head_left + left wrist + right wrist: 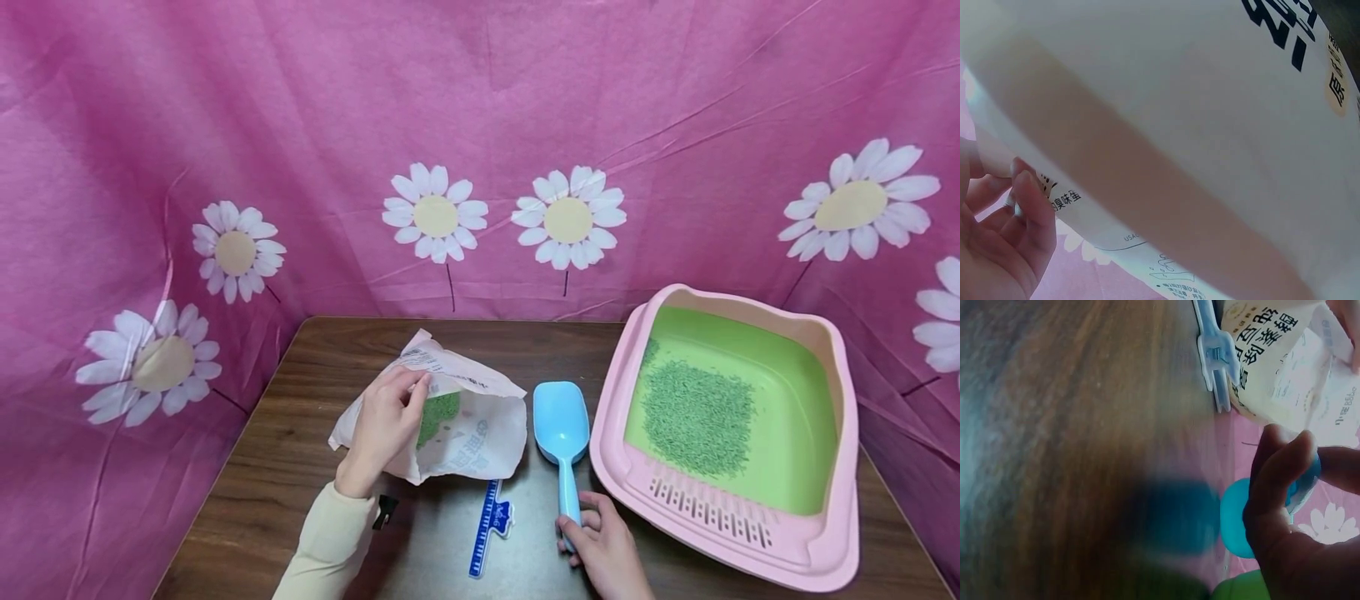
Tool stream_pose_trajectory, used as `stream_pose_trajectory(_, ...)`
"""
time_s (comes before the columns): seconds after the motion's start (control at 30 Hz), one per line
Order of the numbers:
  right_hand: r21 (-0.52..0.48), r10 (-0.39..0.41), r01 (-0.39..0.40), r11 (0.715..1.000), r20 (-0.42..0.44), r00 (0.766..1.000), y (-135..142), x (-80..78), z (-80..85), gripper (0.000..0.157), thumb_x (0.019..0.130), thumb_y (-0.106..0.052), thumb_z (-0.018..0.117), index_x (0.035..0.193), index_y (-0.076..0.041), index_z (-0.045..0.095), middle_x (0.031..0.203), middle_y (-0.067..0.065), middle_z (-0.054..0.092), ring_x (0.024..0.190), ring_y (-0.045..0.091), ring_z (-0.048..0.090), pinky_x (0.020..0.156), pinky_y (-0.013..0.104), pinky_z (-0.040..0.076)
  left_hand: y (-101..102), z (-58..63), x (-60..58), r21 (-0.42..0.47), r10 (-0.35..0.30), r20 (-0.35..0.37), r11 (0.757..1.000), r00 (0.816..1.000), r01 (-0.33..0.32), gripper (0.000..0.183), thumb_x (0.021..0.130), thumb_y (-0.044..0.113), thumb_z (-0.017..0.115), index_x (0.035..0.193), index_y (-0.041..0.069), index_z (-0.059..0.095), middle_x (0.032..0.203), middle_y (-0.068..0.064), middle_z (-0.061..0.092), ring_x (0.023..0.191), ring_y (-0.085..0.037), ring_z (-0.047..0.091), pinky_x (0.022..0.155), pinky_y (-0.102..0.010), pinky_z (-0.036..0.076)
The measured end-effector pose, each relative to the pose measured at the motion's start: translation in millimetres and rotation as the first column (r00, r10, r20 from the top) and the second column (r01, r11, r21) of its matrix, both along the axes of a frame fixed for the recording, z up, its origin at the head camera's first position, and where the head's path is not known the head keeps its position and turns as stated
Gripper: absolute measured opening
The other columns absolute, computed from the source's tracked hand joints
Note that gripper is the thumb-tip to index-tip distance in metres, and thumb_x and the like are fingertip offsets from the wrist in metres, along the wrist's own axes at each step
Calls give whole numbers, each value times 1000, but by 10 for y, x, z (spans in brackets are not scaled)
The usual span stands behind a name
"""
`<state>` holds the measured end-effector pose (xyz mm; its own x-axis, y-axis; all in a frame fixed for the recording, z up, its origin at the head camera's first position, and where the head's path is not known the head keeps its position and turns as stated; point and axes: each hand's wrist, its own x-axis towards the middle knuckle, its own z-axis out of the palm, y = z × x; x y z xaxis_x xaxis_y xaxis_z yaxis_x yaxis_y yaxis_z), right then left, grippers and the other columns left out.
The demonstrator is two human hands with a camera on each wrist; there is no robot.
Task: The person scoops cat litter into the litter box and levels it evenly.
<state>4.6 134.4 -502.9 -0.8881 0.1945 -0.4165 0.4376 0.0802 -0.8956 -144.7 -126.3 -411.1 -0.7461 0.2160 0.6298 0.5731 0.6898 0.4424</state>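
My left hand (382, 425) pinches the upper edge of a pale paper-like bag (480, 429), whose mouth gapes toward me. Green pellets (437, 418) show inside it. In the left wrist view the printed side of the bag (1210, 125) fills most of the picture, with the hand (1010, 231) at its edge. My right hand (603, 542) grips the handle of a light blue scoop (561, 417) between the bag and a litter box. No pellets show in the scoop's bowl. The right wrist view has curled fingers (1279, 469) round the handle, partly hiding the scoop.
A pink litter box (611, 442) with a green inside stands at the right, a patch of green pellets (697, 417) on its floor. A blue bag clip (486, 533) lies in front of the bag. A small black object (386, 512) is beside the left sleeve. Pink curtain (487, 83) hangs behind.
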Motion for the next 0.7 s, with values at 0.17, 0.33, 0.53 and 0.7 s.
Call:
stream_pose_trajectory(0.17,-45,6,-7,999,-18,1000,-38,-16,-18,49,91,-4,60,133,9,36,90,15,69,67,17,66,56,31,54,-4,-8,0,-4,-1,4,1000,1000,1,9,87,9,67,86,6,75,73,0,65,60,-6,49,57,-20,40)
stream_pose_trajectory(0.33,-19,15,-15,1000,-18,1000,-56,-17,-18,52,90,-7,62,133,10,36,89,13,70,66,17,65,53,32,53,-7,-17,-2,2,-3,11,1000,1000,3,10,88,10,66,86,6,75,72,1,64,59,-6,49,56,-20,39)
stream_pose_trajectory(0.53,67,36,-36,997,-5,999,-33,-20,10,54,91,-12,63,133,10,38,87,9,69,68,16,65,52,32,51,-7,-28,-5,-2,1,10,1000,1000,-1,9,88,10,67,86,7,75,74,1,65,58,-5,48,56,-18,39)
stream_pose_trajectory(0.7,188,64,-61,980,-10,998,-14,-6,59,53,90,-18,65,131,7,44,86,5,69,65,11,62,54,28,50,-7,-33,-6,3,-2,3,1000,1000,2,9,88,10,67,86,7,75,74,0,66,58,-6,48,56,-19,39)
